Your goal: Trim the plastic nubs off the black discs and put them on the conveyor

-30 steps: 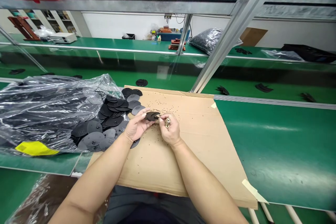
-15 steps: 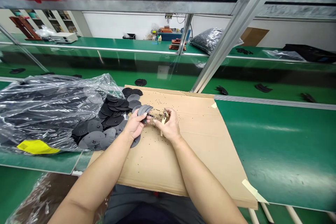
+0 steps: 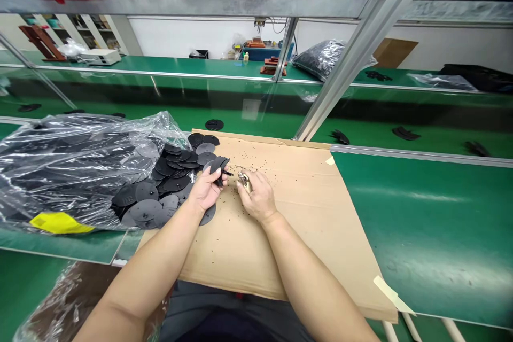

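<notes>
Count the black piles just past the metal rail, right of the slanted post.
3: the near pile by the foot of the slanted post, the middle pile, and the far-right pile. Others may be hidden behind the post.

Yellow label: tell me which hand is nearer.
Left. The left hand, holding black pieces, is right of the yellow label, beyond loose discs; the right hand, holding a metal tool, is farther right.
</notes>
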Tool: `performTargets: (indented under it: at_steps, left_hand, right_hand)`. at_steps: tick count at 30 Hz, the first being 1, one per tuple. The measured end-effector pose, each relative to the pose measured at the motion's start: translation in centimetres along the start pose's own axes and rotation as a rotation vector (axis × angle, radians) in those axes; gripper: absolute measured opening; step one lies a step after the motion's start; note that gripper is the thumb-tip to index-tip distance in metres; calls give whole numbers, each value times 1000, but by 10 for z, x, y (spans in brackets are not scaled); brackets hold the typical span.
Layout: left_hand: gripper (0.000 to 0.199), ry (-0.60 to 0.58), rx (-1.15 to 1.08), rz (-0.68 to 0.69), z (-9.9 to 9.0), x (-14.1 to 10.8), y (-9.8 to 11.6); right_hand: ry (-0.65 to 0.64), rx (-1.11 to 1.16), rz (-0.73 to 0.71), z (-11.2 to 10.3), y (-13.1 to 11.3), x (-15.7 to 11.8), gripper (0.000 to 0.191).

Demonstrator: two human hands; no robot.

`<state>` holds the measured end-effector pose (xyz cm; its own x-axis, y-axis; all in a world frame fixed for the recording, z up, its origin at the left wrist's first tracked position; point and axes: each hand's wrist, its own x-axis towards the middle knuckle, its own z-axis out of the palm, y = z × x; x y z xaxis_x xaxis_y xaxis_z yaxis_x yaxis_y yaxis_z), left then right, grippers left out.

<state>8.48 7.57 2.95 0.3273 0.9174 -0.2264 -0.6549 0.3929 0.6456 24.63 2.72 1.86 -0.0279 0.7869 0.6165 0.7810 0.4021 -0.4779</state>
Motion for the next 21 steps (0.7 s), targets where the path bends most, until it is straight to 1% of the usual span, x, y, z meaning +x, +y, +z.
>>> performTargets:
  at_steps: [2, 8, 14, 21]
  left_hand:
    - [22, -2, -6, -6, 0, 0, 0]
    - [18, 2, -34, -30, -1, 1, 0]
    - [17, 1, -63, -48, 0, 0, 0]
    - [17, 10, -91, -73, 1, -1, 0]
  right_hand:
    - [-10, -30, -4, 0, 1, 0, 25]
    - [-94, -96, -68, 0, 1, -1, 23]
    - [-98, -156, -34, 1, 1, -2, 23]
    - [-86, -162, -42, 1, 2, -2, 23]
